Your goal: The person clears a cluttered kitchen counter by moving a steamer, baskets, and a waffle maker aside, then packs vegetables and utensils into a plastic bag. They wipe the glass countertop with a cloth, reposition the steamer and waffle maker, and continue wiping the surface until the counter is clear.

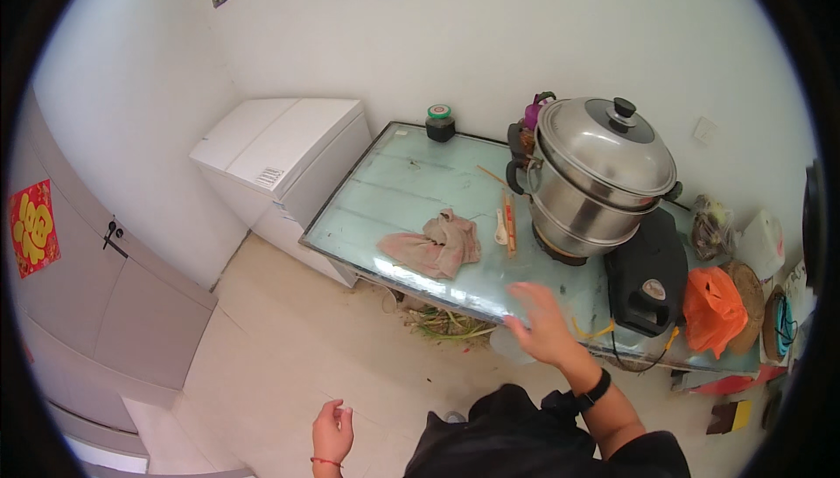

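My right hand (541, 328), a black band on its wrist, is raised with thumb and fingers apart at the near edge of a glass-topped table (367, 189). It holds nothing. My left hand (333, 431), with a red cord at the wrist, hangs low over the floor, fingers loosely curled and empty. A crumpled pinkish-grey cloth (436, 245) lies on the glass. To its right are a white spoon (501, 227) and chopsticks (510, 225) with a red wrapper. Beyond them stands a large stainless steel steamer pot (584, 215) with a domed lid (610, 143).
A dark jar with a green lid (440, 124) stands at the table's back. Right of the pot are a black plastic container (646, 274), an orange plastic bag (712, 311) and a round wooden board (748, 301). A white chest freezer (282, 143) adjoins the left side. Green onions (446, 324) lie below.
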Action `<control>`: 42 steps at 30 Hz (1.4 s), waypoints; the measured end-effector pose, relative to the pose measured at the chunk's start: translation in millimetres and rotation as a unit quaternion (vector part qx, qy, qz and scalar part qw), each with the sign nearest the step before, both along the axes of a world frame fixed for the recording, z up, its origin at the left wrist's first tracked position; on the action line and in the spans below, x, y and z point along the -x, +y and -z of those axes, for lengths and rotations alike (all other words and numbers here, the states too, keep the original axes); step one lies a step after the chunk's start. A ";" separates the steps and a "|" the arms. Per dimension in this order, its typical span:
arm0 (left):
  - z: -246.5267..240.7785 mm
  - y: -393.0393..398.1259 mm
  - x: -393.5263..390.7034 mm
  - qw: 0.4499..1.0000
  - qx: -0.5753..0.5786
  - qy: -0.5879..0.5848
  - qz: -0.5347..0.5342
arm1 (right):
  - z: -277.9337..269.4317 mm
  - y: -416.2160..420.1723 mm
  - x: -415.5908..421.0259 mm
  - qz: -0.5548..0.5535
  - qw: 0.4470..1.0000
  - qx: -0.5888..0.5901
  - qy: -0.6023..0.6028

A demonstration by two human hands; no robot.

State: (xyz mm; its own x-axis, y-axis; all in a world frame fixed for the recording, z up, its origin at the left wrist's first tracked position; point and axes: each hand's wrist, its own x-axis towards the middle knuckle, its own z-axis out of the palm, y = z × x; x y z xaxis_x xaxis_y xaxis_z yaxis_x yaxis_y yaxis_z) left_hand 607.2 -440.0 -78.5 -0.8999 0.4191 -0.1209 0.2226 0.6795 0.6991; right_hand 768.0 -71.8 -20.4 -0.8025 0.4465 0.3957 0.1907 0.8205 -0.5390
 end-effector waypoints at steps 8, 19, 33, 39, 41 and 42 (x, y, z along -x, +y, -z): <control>19.6 -20.4 26.4 0.993 0.000 -0.106 -0.043 | 51.2 -12.2 139.6 -0.142 0.975 0.051 -0.166; -4.6 13.2 171.0 0.996 0.035 -0.064 -0.052 | 122.4 70.0 285.9 0.134 0.907 0.163 -0.364; -3.1 109.5 371.4 0.991 0.014 -0.073 0.111 | 144.0 95.9 344.8 0.207 0.921 0.086 -0.318; -28.8 197.2 506.4 0.968 -0.081 0.027 0.236 | 205.2 139.8 324.3 0.287 0.930 0.134 -0.188; -34.1 228.9 547.9 0.959 -0.124 0.040 0.251 | 202.7 139.5 318.5 0.324 0.919 0.190 -0.123; -34.5 245.1 568.8 0.950 -0.130 0.064 0.276 | 211.1 143.5 310.5 0.340 0.913 0.212 -0.072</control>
State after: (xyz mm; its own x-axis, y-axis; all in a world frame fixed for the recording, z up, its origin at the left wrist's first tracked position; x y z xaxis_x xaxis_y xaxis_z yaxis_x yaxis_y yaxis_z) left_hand 38.4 -194.8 -44.0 -0.5354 0.8319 0.1460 0.5887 0.2435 0.7708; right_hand 457.5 71.8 -231.6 -0.3131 0.9496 -0.0160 0.6726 0.2098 -0.7096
